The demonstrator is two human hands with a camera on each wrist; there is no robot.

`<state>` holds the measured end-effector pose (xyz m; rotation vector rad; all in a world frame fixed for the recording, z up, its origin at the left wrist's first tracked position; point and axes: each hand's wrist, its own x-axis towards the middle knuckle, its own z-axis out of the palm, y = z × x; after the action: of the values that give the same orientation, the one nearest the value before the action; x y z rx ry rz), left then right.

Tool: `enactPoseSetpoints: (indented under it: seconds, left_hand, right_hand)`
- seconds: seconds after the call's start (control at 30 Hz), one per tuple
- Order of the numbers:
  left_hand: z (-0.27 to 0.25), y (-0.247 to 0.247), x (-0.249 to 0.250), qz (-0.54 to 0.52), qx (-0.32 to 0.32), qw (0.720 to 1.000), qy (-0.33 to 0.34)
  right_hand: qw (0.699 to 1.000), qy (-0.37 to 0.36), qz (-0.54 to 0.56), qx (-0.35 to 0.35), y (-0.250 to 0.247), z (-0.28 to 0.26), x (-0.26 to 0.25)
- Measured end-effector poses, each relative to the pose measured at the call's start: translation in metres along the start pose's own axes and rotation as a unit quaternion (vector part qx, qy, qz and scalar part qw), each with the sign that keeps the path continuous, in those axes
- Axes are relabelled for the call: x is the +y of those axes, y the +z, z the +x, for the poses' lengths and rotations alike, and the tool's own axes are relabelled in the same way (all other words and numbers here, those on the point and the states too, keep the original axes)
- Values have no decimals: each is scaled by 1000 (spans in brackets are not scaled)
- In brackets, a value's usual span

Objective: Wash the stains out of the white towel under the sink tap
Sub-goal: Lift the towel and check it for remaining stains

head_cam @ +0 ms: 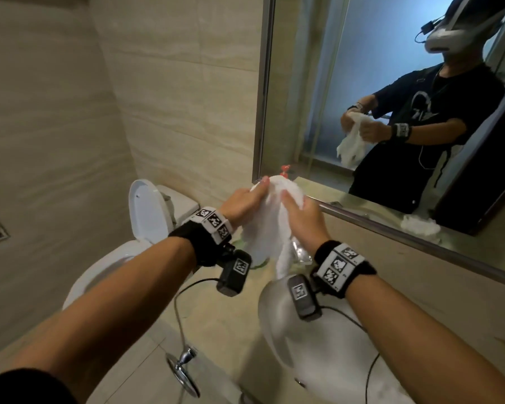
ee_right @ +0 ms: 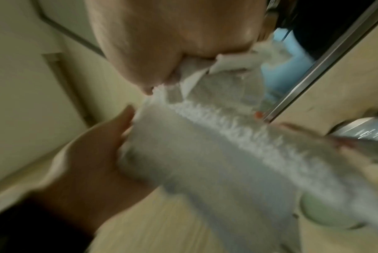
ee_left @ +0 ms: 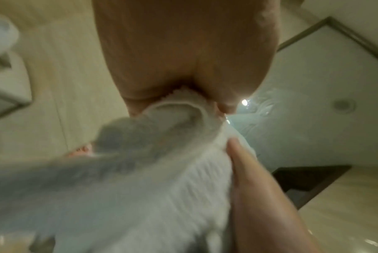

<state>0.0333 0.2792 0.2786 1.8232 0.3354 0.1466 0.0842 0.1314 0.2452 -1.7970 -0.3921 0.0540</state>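
Two hands share the white towel (head_cam: 267,225), and I have it lifted above the counter (head_cam: 216,322), off to the left of the white sink basin (head_cam: 327,354) rather than in it. My left hand (head_cam: 242,207) grips the upper left of the bunched cloth, fingers curled into it with the thumb stretched up along its edge; from the left wrist view the palm (ee_left: 183,56) pinches a fold of towel (ee_left: 162,171) against itself. My right hand (head_cam: 302,221) holds the upper right side, fingers wrapped over the top and thumb lying on the front face; the right wrist view shows that palm (ee_right: 173,42) closed round a crumpled corner of the towel (ee_right: 216,154). The loose tail of the cloth hangs down between my wrists toward the basin's left rim. The wrist pictures are blurred, so I cannot tell where any stains are. Beyond my left hand stands a toilet (head_cam: 146,223) with its lid up. The wall mirror (head_cam: 391,97) reflects a person in a dark shirt holding the towel in both hands, and a chrome towel ring (head_cam: 184,371) is fixed to the front of the counter.
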Motion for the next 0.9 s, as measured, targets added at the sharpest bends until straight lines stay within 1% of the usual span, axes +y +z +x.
enactPoseSetpoints:
  seconds: [0.07, 0.17, 0.2, 0.27, 0.3, 0.33, 0.4, 0.43, 0.47, 0.5, 0.53, 0.57, 0.6, 0.63, 0.67, 0.73, 0.77, 0.8, 0.83, 0.87, 0.9]
  left_hand:
    - [0, 17, 10, -20, 5, 1000, -7]
    - [-5, 26, 16, -8, -25, 1000, 12]
    - [-6, 26, 16, 0, -29, 999, 18]
    - [-4, 24, 18, 26, 1, 999, 25]
    - [-5, 23, 19, 15, 5, 1000, 23]
    - [-9, 24, 19, -20, -13, 999, 21]
    - [-18, 24, 20, -97, -91, 991, 12]
    - [-22, 20, 20, -82, -125, 989, 16]
    - [-24, 13, 21, -11, -156, 987, 33]
    - [-22, 5, 20, 99, -174, 978, 61]
    - [-19, -2, 19, 237, -176, 951, 92]
    - [-17, -9, 17, 360, -162, 912, 108]
    - [-16, -15, 14, 441, -144, 879, 106]
    - [-15, -20, 10, 479, -136, 862, 100]
    - [-12, -24, 4, 485, -145, 857, 98]
    - [-8, -32, -6, 465, -173, 864, 81]
    - [-6, -37, -10, 458, -177, 868, 69]
    - [-4, -42, -13, 446, -175, 876, 58]
    - [-3, -46, -17, 419, -174, 890, 48]
    - [-2, -49, -19, 370, -174, 911, 43]
    - [-1, -50, -21, 308, -174, 935, 37]
  right_hand:
    - [999, -6, 21, 26, 18, -3, -14]
    - [995, 34, 63, 65, 16, 5, -24]
    - [996, 32, 58, 65, 16, 4, -23]
    - [998, -2, 20, 56, 21, 1, -18]
    - [998, -12, 6, 60, 22, 1, -15]
    - [998, -13, -5, 66, 20, 2, -13]
    - [998, -13, -29, 48, 6, 11, -9]
    - [999, -17, -44, 27, -3, 14, -8]
    - [998, -25, -55, 3, -11, 15, -6]
    - [997, -38, -66, -17, -17, 16, -5]
    - [994, -59, -82, -37, -22, 15, -5]
    - [990, -80, -95, -61, -26, 13, -6]
    - [985, -93, -106, -96, -30, 13, -7]
    - [976, -101, -129, -143, -35, 14, -6]
    - [958, -116, -179, -191, -40, 15, -6]
    - [899, -147, -313, -267, -46, 18, -3]
    - [878, -142, -351, -292, -49, 19, 1]
    - [873, -127, -361, -303, -52, 21, 5]
    - [882, -108, -344, -304, -55, 23, 11]
    - [904, -76, -297, -299, -59, 25, 16]
    - [930, -33, -225, -288, -62, 24, 20]
